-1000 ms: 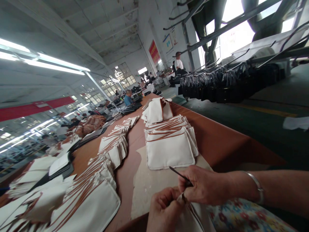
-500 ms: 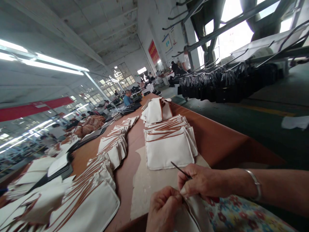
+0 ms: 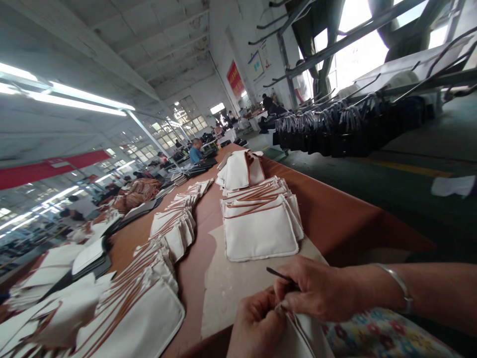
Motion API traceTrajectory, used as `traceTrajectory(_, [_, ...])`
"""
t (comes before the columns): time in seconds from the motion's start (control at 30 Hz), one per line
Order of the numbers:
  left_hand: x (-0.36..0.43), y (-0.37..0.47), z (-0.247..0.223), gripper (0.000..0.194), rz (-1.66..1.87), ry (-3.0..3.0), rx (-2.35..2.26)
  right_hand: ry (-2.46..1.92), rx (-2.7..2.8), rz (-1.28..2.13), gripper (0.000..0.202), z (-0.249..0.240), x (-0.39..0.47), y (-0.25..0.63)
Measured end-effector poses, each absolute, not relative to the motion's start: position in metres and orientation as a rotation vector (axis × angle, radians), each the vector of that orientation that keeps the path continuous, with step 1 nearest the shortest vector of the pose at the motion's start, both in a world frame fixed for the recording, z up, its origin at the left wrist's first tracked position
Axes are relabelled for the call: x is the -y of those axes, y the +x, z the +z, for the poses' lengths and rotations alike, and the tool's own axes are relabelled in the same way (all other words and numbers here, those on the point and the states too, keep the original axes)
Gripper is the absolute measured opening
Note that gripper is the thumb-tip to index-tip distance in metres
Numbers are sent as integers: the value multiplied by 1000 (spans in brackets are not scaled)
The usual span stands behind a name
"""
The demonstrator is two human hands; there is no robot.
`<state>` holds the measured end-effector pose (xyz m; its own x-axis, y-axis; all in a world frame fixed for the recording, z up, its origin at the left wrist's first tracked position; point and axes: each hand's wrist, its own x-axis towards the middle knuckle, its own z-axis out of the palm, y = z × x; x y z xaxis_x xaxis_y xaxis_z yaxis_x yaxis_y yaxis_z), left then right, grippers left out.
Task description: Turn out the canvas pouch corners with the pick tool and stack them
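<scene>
Fingers of the left hand (image 3: 257,323) pinch the upper edge of a white piece (image 3: 316,339) at the near right; just right of them, the right hand (image 3: 316,288) is closed around a thin dark tool (image 3: 278,274), its fingertips at that same edge. At left, brown-edged white panels (image 3: 137,313) lie overlapped in a long row. Toward the middle, a white stack (image 3: 261,228) rests on the brown table (image 3: 335,209). At far right, dark goods (image 3: 335,136) hang from a metal rack (image 3: 309,64).
</scene>
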<state>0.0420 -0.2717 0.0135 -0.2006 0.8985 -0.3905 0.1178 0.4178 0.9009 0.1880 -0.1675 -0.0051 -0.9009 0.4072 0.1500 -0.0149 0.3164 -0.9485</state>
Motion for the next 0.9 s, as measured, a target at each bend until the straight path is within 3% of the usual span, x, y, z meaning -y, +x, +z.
traceTrajectory(0.2, [280,32,3,16,989,819,-1521,112,2324,968,17,-16,166,197])
traceTrajectory(0.37, [285,27,1,39,1176,721,-1531,231,2464,645,20,-20,160,203])
traceTrajectory(0.53, [282,26,-14,54,1094,700,-1446,264,2520,311,22,-21,161,206])
traceTrajectory(0.6, [283,26,-14,55,1046,774,-1462,213,2531,490,21,-22,163,207])
traceTrajectory(0.7, [287,27,-3,57,979,1061,-1554,118,2338,1035,20,-21,168,210])
traceTrajectory(0.8, [290,28,11,46,986,1329,-1601,-101,2033,1551,28,-12,167,213])
traceTrajectory(0.9, [290,29,19,37,1025,1472,-1592,-177,2078,1771,39,0,158,211])
